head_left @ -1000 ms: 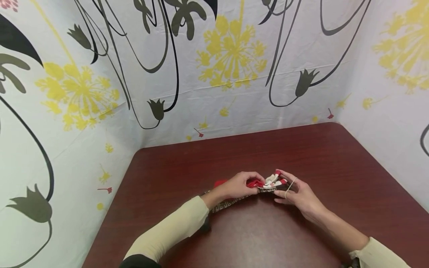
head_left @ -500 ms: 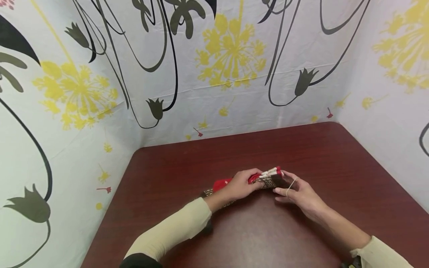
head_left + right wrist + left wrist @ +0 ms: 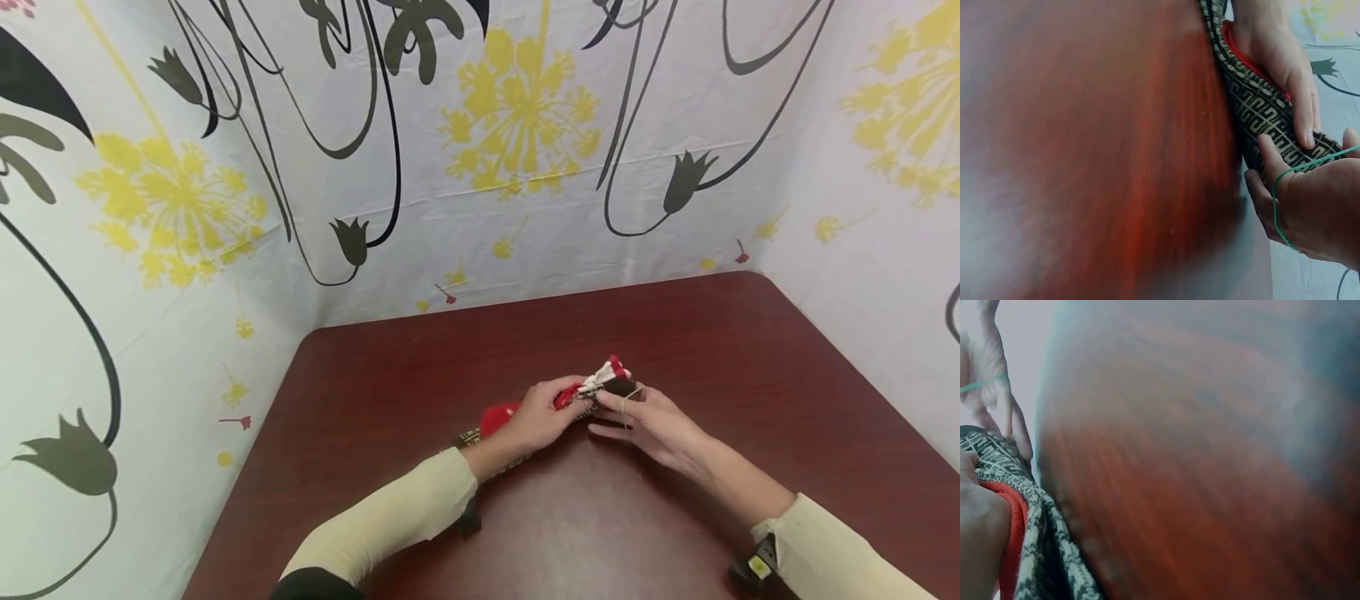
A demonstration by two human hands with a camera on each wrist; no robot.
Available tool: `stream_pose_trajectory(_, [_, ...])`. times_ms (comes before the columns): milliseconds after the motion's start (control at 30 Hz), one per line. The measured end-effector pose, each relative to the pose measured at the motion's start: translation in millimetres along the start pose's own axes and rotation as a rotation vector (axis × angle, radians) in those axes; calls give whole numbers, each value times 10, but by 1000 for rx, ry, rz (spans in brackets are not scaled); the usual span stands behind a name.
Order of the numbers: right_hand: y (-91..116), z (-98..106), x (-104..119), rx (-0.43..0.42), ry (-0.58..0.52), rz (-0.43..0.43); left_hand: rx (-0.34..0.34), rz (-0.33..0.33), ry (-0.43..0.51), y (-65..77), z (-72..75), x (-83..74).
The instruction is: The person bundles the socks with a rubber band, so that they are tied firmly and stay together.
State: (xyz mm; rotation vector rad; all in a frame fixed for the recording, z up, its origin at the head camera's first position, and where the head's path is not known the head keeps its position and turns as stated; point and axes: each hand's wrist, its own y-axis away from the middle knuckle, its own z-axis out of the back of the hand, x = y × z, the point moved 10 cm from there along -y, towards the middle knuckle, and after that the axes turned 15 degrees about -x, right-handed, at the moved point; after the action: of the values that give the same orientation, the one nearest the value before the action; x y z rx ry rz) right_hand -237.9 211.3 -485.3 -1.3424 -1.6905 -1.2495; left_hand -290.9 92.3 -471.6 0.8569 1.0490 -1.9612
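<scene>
A bundle of what look like knitted socks lies between the hands: a black-and-beige patterned sock (image 3: 1260, 109) outside, a red sock (image 3: 498, 416) within. Their gathered red-and-white ends (image 3: 602, 377) point up and away. My left hand (image 3: 542, 417) grips the bundle around its middle, thumb on the patterned side in the right wrist view. At the far end, my right hand (image 3: 656, 423) has fingers and thumb on either side of the patterned sock, holding it. A thin rubber band (image 3: 1276, 212) is looped round the right hand's fingers. Where its other side runs is partly hidden.
The dark red wooden table (image 3: 600, 508) spreads below. Floral-patterned cloth walls (image 3: 510, 242) rise behind it and along both sides. A black strap device (image 3: 753, 571) sits at the right wrist, and a dark object (image 3: 470, 518) shows beneath the left wrist.
The spread red-and-white ends were first drawn together, then squeezed narrower and tilted up. My right hand has moved left onto the bundle's end. The left hand keeps its hold.
</scene>
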Motion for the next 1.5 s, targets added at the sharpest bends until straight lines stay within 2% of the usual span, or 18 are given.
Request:
stream_pose_trajectory(200, [-82, -52, -1, 31, -10, -30, 65, -81, -34, 47, -82, -100])
stream_pose_trajectory(367, [-140, -51, -29, 12, -10, -47, 123, -157, -154, 82, -154, -189])
stream_pose_trajectory(533, [-177, -70, -29, 0, 19, -13, 73, -145, -343, 81, -202, -216])
stream_pose_trajectory(633, [-183, -77, -34, -7, 51, -3, 6, -136, -390, 65, -195, -233])
stream_pose_trajectory(767, [-185, -83, -54, -3, 77, -11, -55, -137, -375, 47, -162, -245])
stream_pose_trajectory(967, [-165, -64, -55, 39, 126, -27, -76, -147, -301, 42, -114, -239])
stream_pose_trajectory(1133, [-92, -18, -39, 82, 79, -52, -92, -95, -211, 42, -73, -175])
stream_pose_trajectory(1233, [-36, 21, -3, 87, 58, -50, -104, -80, -201, 34, -55, -134])
stream_pose_trajectory(1367, [37, 108, 63, 64, 181, 18, -108, -69, -200, 29, -46, -119])
stream_pose_trajectory(1500, [62, 215, 105, -45, 318, 123, -100, -57, -199, 35, -64, -117])
